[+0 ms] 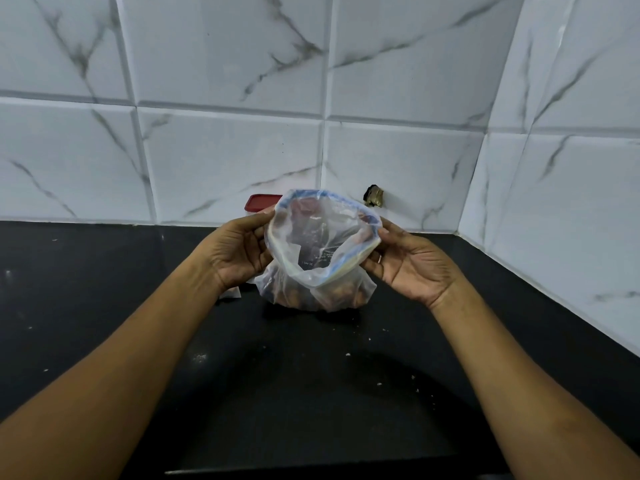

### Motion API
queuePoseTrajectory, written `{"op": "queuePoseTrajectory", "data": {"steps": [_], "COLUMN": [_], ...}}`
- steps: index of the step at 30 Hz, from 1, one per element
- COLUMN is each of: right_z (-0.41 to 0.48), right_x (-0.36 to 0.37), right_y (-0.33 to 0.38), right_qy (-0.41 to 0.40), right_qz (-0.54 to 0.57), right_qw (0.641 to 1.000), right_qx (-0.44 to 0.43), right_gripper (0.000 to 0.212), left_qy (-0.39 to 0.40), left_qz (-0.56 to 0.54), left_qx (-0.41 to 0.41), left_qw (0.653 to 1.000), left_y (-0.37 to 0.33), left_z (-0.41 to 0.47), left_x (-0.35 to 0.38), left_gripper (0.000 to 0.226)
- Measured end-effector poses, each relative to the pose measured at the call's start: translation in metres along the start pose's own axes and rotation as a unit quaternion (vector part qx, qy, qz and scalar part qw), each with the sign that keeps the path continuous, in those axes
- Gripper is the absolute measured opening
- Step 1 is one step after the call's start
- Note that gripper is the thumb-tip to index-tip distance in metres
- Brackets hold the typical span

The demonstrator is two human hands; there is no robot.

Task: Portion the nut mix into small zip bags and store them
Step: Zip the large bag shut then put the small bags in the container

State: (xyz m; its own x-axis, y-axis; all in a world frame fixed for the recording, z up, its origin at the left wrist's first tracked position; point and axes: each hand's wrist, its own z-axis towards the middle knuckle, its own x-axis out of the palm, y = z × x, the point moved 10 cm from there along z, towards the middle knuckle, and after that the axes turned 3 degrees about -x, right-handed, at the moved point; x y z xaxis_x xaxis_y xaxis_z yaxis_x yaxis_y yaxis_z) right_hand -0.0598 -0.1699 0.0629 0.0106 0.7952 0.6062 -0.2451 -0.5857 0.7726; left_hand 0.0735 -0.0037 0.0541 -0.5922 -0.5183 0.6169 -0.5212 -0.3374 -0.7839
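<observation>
Zip bag (pixel 322 251) is held open just in front of the red-lidded container (pixel 260 202), rim pinched by left hand (pixel 239 252) and right hand (pixel 412 268); nuts (pixel 332 295) could be spilled if one pinch is loosened.

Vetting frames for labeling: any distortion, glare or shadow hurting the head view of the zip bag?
Head view: wide-angle bows the tile wall; no harsh glare; a broad shadow darkens the near black counter; the cloudy zip bag veils the nuts inside; left hand and right hand on its rim look sharp.
</observation>
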Motion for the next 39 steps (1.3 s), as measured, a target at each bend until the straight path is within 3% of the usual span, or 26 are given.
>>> {"op": "queuePoseTrajectory", "data": {"steps": [3,6,9,11,16,18,19,20,21,22,24,25,27,31,36,39], "right_z": [0.003,0.004,0.0,-0.006,-0.017,-0.016,-0.013,-0.01,-0.007,-0.004,-0.001,0.001,0.002,0.001,-0.001,0.0], "right_x": [-0.006,-0.017,-0.033,-0.04,-0.019,-0.005,0.0,0.002,-0.002,-0.007,-0.018,-0.017,-0.012,-0.002,0.001,-0.007], "right_y": [0.003,0.011,0.029,0.046,0.08,0.086,0.088,0.088,0.088,0.084,0.067,0.059,0.05,0.043,0.043,0.042], "right_qy": [-0.041,-0.127,-0.228,-0.288,-0.327,-0.321,-0.315,-0.308,-0.302,-0.294,-0.267,-0.243,-0.199,-0.135,-0.116,-0.131], "right_qz": [-0.015,-0.098,-0.22,-0.317,-0.59,-0.677,-0.705,-0.715,-0.695,-0.644,-0.484,-0.417,-0.314,-0.188,-0.083,-0.067], "right_qw": [0.999,0.987,0.948,0.901,0.72,0.64,0.613,0.608,0.638,0.697,0.833,0.876,0.928,0.972,0.99,0.989], "right_qx": [-0.008,-0.012,-0.036,-0.073,-0.163,-0.171,-0.165,-0.156,-0.138,-0.112,-0.033,-0.002,0.027,0.028,-0.001,0.001], "right_gripper": [0.046,0.027,0.022,0.019,0.027,0.024,0.019,0.014,0.011,0.009,0.004,0.005,0.012,0.02,0.032,0.023], "left_qy": [-0.008,-0.034,-0.056,-0.108,-0.218,-0.261,-0.28,-0.296,-0.306,-0.306,-0.286,-0.272,-0.236,-0.156,-0.103,-0.056], "left_qz": [0.003,0.042,0.126,0.206,0.419,0.506,0.554,0.581,0.584,0.558,0.454,0.402,0.318,0.174,0.141,0.108], "left_qx": [0.011,0.055,0.107,0.135,0.213,0.263,0.28,0.287,0.284,0.271,0.217,0.181,0.117,0.061,0.058,0.038], "left_qw": [1.0,0.997,0.985,0.963,0.855,0.779,0.733,0.702,0.696,0.721,0.815,0.855,0.911,0.97,0.983,0.992], "left_y": [-0.003,-0.014,-0.027,-0.038,-0.069,-0.086,-0.093,-0.099,-0.103,-0.104,-0.095,-0.087,-0.072,-0.057,-0.054,-0.049], "left_z": [-0.002,-0.004,-0.005,-0.007,-0.015,-0.023,-0.026,-0.029,-0.03,-0.03,-0.024,-0.022,-0.019,-0.013,-0.014,-0.013], "left_x": [0.001,0.001,-0.001,-0.01,-0.01,0.0,0.005,0.007,0.005,-0.001,-0.015,-0.02,-0.022,-0.012,-0.002,0.001], "left_gripper": [0.018,0.013,0.024,0.027,0.032,0.03,0.026,0.021,0.016,0.012,0.012,0.017,0.021,0.013,0.013,0.021]}}
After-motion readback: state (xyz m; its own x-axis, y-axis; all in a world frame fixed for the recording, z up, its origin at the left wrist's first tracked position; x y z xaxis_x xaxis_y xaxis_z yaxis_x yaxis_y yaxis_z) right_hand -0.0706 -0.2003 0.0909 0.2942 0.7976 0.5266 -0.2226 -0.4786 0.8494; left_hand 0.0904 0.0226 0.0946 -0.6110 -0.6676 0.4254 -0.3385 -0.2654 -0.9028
